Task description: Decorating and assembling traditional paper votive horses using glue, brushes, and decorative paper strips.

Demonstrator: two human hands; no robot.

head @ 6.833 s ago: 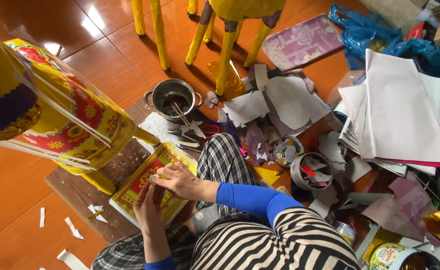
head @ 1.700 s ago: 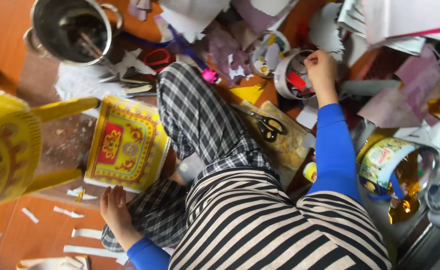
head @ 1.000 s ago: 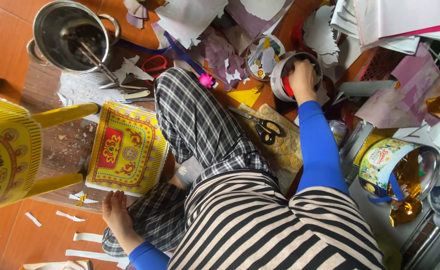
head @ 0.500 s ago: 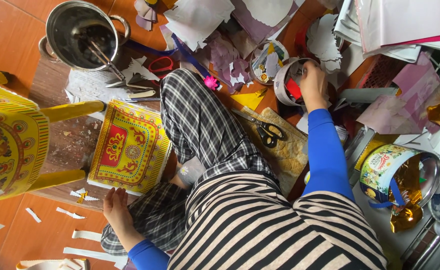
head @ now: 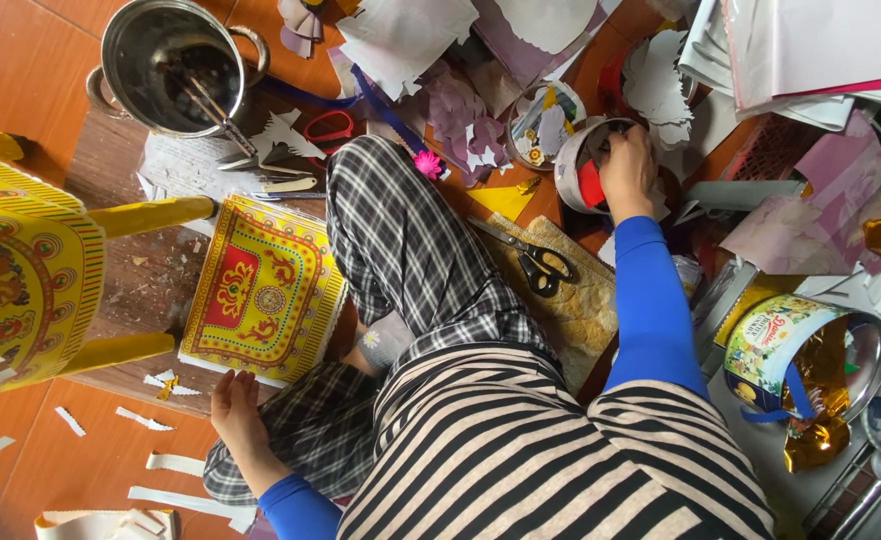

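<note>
View from above of a seated person in a striped top and checked trousers on an orange tiled floor (head: 20,60). The right hand (head: 628,170), arm in a blue sleeve, reaches forward with fingers curled into a round metal tin with a red interior (head: 585,170), which lies on its side among scattered white and purple paper cuttings (head: 460,110); whether the fingers pinch anything inside cannot be told. The left hand (head: 232,405) rests open and flat on the floor, just beside the near edge of a yellow-and-red ornamented paper panel (head: 260,290). Black-handled scissors (head: 535,262) lie on a wooden board near the right knee. A steel pot (head: 172,68) stands beyond the panel; a printed round tin (head: 790,350) lies by the right elbow.
</note>
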